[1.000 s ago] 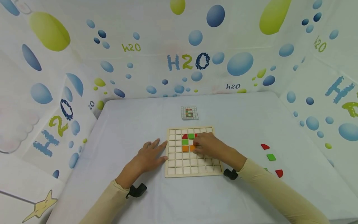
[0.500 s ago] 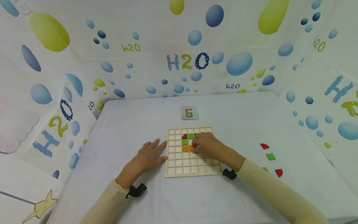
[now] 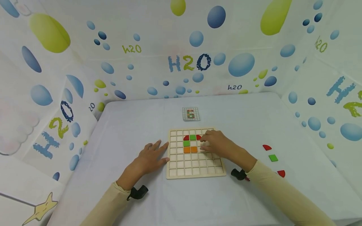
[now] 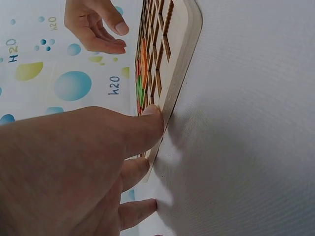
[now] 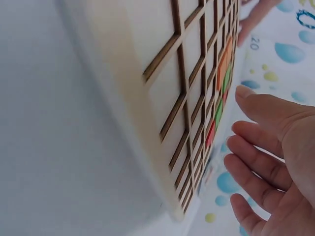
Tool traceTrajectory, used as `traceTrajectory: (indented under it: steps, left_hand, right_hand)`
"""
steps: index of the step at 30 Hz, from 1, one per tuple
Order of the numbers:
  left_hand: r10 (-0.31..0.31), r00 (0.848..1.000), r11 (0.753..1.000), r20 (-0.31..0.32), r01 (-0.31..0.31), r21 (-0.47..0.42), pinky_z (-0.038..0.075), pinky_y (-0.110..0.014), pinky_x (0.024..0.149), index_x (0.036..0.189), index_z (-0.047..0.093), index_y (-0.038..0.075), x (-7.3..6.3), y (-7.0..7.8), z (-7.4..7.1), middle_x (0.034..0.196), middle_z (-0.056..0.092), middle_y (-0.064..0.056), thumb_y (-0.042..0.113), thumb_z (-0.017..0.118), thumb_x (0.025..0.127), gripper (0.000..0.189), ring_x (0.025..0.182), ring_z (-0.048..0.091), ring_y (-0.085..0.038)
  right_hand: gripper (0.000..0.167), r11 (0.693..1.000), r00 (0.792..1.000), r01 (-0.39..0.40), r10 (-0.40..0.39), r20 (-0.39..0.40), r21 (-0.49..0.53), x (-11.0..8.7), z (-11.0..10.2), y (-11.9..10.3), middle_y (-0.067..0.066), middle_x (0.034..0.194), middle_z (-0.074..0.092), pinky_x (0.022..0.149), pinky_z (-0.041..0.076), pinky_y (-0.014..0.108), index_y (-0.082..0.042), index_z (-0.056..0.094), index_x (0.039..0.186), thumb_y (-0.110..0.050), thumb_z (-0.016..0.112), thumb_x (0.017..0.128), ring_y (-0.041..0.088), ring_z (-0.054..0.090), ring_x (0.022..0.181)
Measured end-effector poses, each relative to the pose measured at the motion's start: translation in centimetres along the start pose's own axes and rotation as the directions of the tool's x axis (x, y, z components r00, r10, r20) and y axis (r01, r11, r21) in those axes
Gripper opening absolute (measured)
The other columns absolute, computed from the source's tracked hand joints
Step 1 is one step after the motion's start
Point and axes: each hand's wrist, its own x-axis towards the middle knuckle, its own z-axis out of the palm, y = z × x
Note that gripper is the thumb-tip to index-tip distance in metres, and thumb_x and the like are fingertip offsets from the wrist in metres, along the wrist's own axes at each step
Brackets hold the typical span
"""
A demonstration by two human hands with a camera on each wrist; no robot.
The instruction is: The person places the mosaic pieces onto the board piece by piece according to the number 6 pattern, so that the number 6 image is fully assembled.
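Note:
A square wooden grid board (image 3: 195,177) lies on the table. In its cells sit two red quarter-round tiles (image 3: 186,137), two green square tiles (image 3: 186,143) and two orange square tiles (image 3: 193,149). At the board's left edge my left hand (image 3: 148,159) rests with fingers spread, thumb and a fingertip touching the frame, as the left wrist view also shows. My right hand (image 3: 218,143) hovers over the right part of the board, just right of the tiles. Its fingers (image 5: 256,152) are relaxed and hold nothing in the right wrist view.
Behind the board lies a small grid card (image 3: 190,114) with a coloured 6 on it. Loose to the right are a red quarter-round piece (image 3: 267,147), a green square piece (image 3: 273,158) and another red piece (image 3: 281,173), near the right sleeve (image 3: 282,191).
My right hand has let go of the orange tile beside the first one and moved right, uncovering it. My left hand has stayed put. A loose green piece is now hidden by the right sleeve.

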Motion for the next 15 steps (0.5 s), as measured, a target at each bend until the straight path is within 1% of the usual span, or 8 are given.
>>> traceTrajectory:
  steps: [3, 7, 11, 15]
  left_hand:
    - [-0.003, 1.0, 1.0, -0.001, 0.003, -0.001, 0.033, -0.07, 0.118, 0.167, 0.034, 0.02, 0.1, 0.0, 0.0, 0.172, 0.027, -0.02, 0.049, 0.058, 0.107, 0.071, 0.153, 0.029, -0.054]
    - [-0.006, 1.0, 1.0, 0.003, 0.006, 0.002, 0.033, -0.07, 0.118, 0.168, 0.033, 0.021, 0.2, -0.1, 0.1, 0.173, 0.026, -0.019, 0.049, 0.058, 0.107, 0.071, 0.153, 0.029, -0.053]
    - [0.004, 1.0, 1.0, 0.0, -0.004, 0.01, 0.034, -0.07, 0.117, 0.167, 0.033, 0.02, 0.3, -0.2, 0.3, 0.173, 0.027, -0.02, 0.049, 0.057, 0.107, 0.071, 0.152, 0.029, -0.054]
    - [0.008, 1.0, 1.0, -0.001, -0.008, 0.026, 0.034, -0.07, 0.117, 0.167, 0.033, 0.02, 0.3, -0.1, 0.2, 0.172, 0.027, -0.021, 0.049, 0.056, 0.107, 0.071, 0.152, 0.03, -0.055]
  right_hand:
    - [0.033, 0.997, 0.999, -0.04, 0.041, -0.008, 0.064, -0.7, -0.5, 0.9, 0.006, 0.12, 0.072, 0.104, 0.053, 0.048, -0.009, 0.077, 0.121, -0.033, 0.078, 0.098, 0.026, 0.066, 0.114]
    - [0.034, 0.986, 0.994, -0.106, 0.108, -0.013, 0.126, -1.9, -1.6, 2.3, 0.006, 0.12, 0.071, 0.103, 0.052, 0.05, -0.008, 0.076, 0.123, -0.031, 0.078, 0.098, 0.027, 0.064, 0.114]
    - [0.036, 0.978, 0.986, -0.149, 0.159, -0.056, 0.147, -3.2, -3.0, 4.1, 0.01, 0.117, 0.072, 0.101, 0.054, 0.05, -0.004, 0.074, 0.125, -0.026, 0.08, 0.097, 0.029, 0.066, 0.112]
    - [0.037, 0.968, 0.971, -0.192, 0.211, -0.111, 0.163, -4.8, -4.2, 6.1, 0.015, 0.118, 0.072, 0.1, 0.056, 0.053, -0.001, 0.073, 0.125, -0.022, 0.081, 0.096, 0.035, 0.067, 0.114]
